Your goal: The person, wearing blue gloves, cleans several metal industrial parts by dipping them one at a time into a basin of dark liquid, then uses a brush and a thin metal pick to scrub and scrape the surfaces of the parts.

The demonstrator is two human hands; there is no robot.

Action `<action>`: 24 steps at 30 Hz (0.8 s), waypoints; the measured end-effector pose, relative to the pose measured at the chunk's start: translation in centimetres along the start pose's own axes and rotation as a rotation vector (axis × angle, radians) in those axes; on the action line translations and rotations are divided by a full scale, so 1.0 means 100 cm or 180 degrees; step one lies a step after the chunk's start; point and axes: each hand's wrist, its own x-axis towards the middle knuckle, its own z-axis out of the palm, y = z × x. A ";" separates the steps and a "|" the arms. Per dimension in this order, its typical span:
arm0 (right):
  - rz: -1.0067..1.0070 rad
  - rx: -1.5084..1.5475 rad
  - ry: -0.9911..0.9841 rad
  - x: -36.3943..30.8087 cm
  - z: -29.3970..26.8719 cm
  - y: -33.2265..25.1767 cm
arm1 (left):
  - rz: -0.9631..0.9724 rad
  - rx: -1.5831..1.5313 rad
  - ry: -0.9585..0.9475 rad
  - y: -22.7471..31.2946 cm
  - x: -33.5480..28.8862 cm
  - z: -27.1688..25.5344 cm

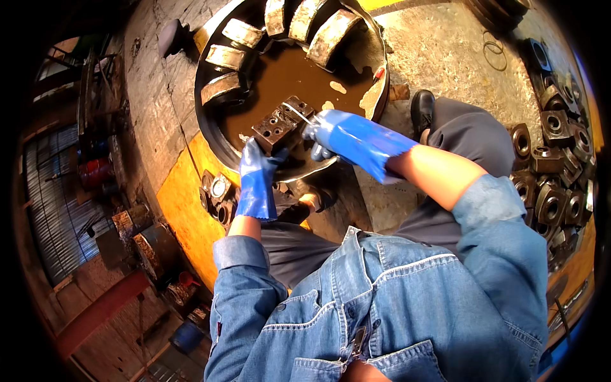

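A drilled metal block [272, 129], dark brown and wet, with several round holes in its top, is tilted over the brown liquid at the near side of a round tub [202, 83]. My left hand [256, 167], in a blue rubber glove, grips the block's near left end. My right hand [328, 130], gloved alike, is closed around a thin pale rod [295, 113]. The rod's tip points at the far part of the block; whether it enters a hole I cannot tell. The right fingers are partly hidden behind the glove's back.
Several curved metal pieces [332, 37] line the tub's far and left rim. Greasy metal parts with round bores [555, 124] are heaped at the right. A few ring-shaped parts [219, 186] lie by my left forearm. My black shoe [422, 113] stands right of the tub.
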 end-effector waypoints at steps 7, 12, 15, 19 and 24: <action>0.0467 0.0008 -0.0011 -0.001 -0.010 -0.007 | 0.0126 0.0974 -0.0299 0.046 -0.005 -0.008; 0.0218 0.0019 0.0341 0.019 -0.008 0.001 | 0.0135 0.1151 -0.0059 0.049 -0.005 -0.010; 0.0261 -0.0240 0.0220 0.012 -0.008 -0.010 | 0.0415 0.0791 0.0065 0.023 0.001 -0.006; -0.0293 -0.1409 0.0349 -0.032 -0.014 -0.003 | 0.0394 0.0956 0.0065 0.015 0.008 -0.002; 0.0725 -0.4104 0.0928 -0.035 -0.009 -0.006 | 0.0127 0.0951 -0.0064 0.037 -0.007 -0.019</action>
